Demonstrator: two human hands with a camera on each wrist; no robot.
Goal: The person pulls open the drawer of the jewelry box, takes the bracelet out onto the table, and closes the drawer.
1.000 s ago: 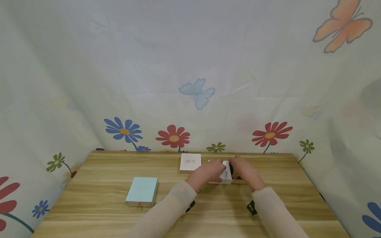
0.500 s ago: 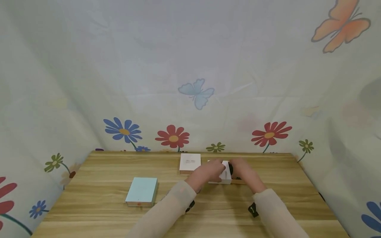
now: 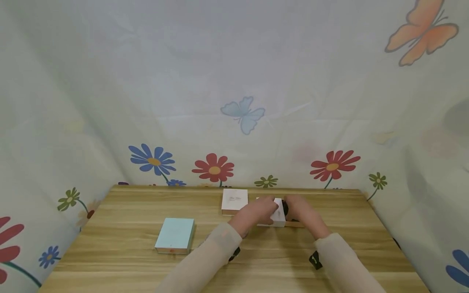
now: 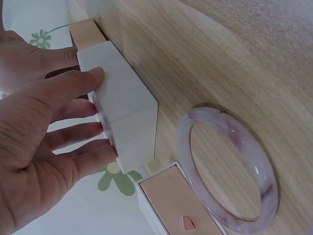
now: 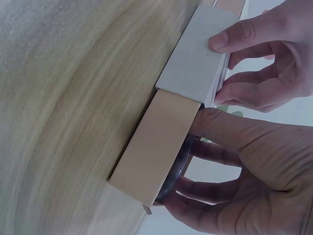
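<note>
My left hand [image 3: 258,211] holds the white sleeve [image 4: 122,83] of a drawer-style gift box, thumb on its side and fingers over its top. The peach inner tray [image 5: 151,144] sticks out of the sleeve on the right. A dark glossy bangle [image 5: 177,169], partly hidden, lies in the tray. My right hand [image 3: 302,213] reaches over the tray, with curled fingers gripping the bangle and the thumb near the sleeve's edge. In the left wrist view, a pale mauve bangle [image 4: 254,152] rests on the table, touching or close beside another box.
A second white box [image 3: 234,199] with small print stands left of the hands, near the table's back edge. Farther left and nearer lies a light blue box [image 3: 175,234]. A flowered cloth [image 3: 183,122] hangs behind the wooden table [image 3: 121,215].
The right forearm has shifted slightly to the right and nearer. The left hand stays on the sleeve, and the boxes keep their places.
</note>
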